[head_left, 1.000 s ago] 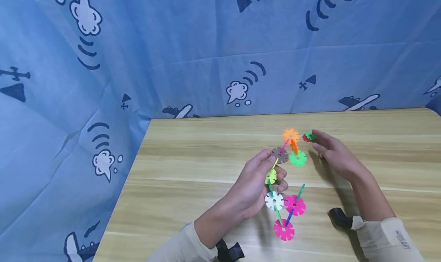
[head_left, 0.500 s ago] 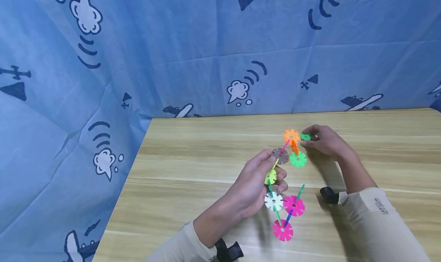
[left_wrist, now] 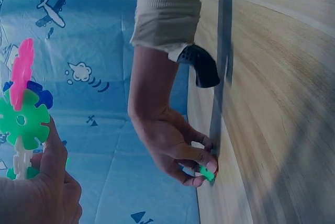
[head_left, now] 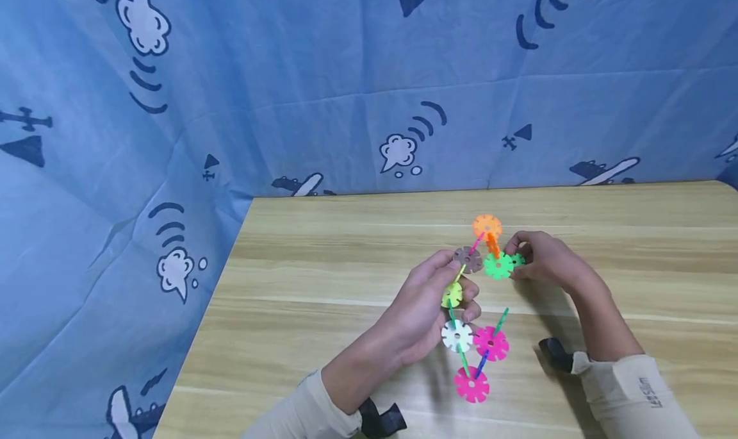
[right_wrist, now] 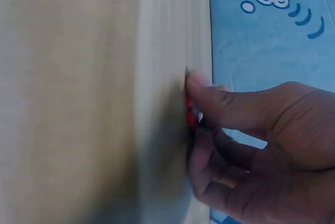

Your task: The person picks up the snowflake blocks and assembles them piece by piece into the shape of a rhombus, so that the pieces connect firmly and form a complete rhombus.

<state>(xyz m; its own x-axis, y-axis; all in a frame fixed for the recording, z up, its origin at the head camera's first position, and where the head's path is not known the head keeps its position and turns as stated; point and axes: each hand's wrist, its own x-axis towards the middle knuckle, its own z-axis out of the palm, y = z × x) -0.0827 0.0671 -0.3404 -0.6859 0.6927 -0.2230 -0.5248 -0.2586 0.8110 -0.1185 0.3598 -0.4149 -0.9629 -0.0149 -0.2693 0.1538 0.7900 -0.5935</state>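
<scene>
A chain of slotted plastic snowflake discs hangs from my left hand (head_left: 423, 307), which grips it near the brown disc (head_left: 467, 260) and yellow disc (head_left: 452, 295). At its upper end are an orange disc (head_left: 487, 226) and a green disc (head_left: 498, 266). Its lower end has a white disc (head_left: 457, 336) and two pink discs (head_left: 471, 384). Just right of the chain, my right hand (head_left: 548, 263) pinches a small green disc (head_left: 517, 259) close to the tabletop. A red disc (right_wrist: 191, 115) shows against it in the right wrist view, mostly hidden by fingers.
The wooden table (head_left: 323, 266) ends at the back against a blue printed cloth (head_left: 346, 106), which also hangs on the left. Black wrist-worn pieces (head_left: 382, 420) stick out by both sleeves.
My right hand has closed its fingers on the green and red discs at the back of the table and drawn them nearer. My left hand stays nearly still with the chain.
</scene>
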